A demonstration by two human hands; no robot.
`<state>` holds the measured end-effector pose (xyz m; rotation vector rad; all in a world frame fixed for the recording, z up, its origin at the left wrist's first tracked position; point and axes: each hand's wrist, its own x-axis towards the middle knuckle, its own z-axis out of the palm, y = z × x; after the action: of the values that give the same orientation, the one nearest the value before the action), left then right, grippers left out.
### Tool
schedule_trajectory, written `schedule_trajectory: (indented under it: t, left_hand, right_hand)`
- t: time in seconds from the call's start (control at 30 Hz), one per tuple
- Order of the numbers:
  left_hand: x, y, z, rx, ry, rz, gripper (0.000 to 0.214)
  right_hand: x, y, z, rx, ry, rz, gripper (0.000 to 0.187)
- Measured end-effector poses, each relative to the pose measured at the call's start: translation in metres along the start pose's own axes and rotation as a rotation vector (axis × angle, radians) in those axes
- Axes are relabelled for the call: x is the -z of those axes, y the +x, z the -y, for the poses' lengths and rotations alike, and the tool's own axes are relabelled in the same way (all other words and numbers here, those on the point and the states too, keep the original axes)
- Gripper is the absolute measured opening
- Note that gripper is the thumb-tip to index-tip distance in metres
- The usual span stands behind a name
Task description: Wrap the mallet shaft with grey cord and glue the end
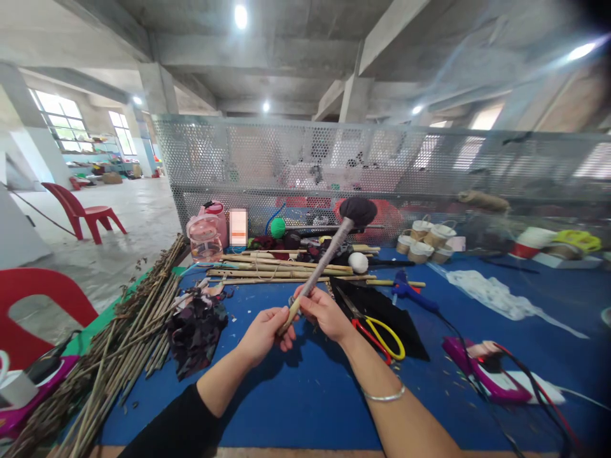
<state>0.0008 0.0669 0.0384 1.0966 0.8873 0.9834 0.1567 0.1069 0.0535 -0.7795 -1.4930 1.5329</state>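
Over a blue table (296,388), both my hands hold a wooden stick (319,270) wrapped in grey fabric, topped by a dark round padded head (358,210). The stick tilts up and away to the right. My left hand (264,333) is closed round its bare lower end. My right hand (323,310) pinches the wrapped shaft just above, fingers closed on it. A silver bangle (383,397) circles my right forearm.
Yellow-and-red scissors (382,336) lie on black cloth (382,312) right of my hands. Bamboo sticks (281,267) lie behind, a bundle of twigs (124,343) at the left edge with dark fabric scraps (195,331). A blue glue gun (410,294), purple irons (482,369), cups (424,245) and a mesh fence (382,165) surround.
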Motion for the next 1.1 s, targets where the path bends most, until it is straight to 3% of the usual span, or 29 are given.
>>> schedule_trajectory:
  t: [0.13,0.2,0.33,0.4,0.6,0.7,0.87,0.97,1.03,1.1]
  left_hand:
    - [0.0008,-0.0008,0.0018,-0.214,0.238,-0.196,0.042]
    - [0.0017,-0.0004,0.0017,-0.280,0.308,-0.229,0.038]
    - [0.0018,0.0011,0.0015,-0.091,0.108,-0.061,0.048]
    - [0.0004,0.0010,0.0020,-0.039,0.049,-0.035,0.053]
    - [-0.0015,-0.0021,0.0016,-0.334,0.373,-0.333,0.038]
    - [0.0010,-0.0007,0.0005,-0.251,0.327,-0.275,0.037]
    - [0.0024,0.0022,-0.0012,-0.072,0.003,-0.113,0.046]
    - [0.0010,0.0011,-0.0013,0.003,-0.076,-0.061,0.046]
    - [0.0004,0.0001,-0.0002,-0.040,0.025,-0.108,0.043]
    - [0.0005,-0.0004,0.0019,-0.166,0.208,-0.207,0.039]
  right_hand:
    - [0.0006,0.0025,-0.0036,0.017,-0.069,-0.050,0.038]
    - [-0.0001,0.0031,-0.0037,0.030,-0.102,-0.060,0.036]
    - [0.0001,0.0023,-0.0013,0.028,-0.057,-0.029,0.038]
    - [0.0016,0.0024,-0.0020,0.013,-0.043,-0.015,0.039]
    - [0.0037,0.0067,-0.0101,0.069,-0.179,-0.090,0.036]
    - [0.0013,0.0060,-0.0088,0.114,-0.201,-0.103,0.034]
    - [-0.0009,0.0024,-0.0041,-0.021,-0.032,-0.057,0.041]
    - [-0.0012,0.0032,-0.0062,-0.049,0.011,-0.052,0.040]
    - [-0.0018,0.0050,-0.0088,-0.021,-0.029,-0.074,0.037]
    - [-0.0029,0.0066,-0.0106,0.035,-0.103,-0.103,0.033]
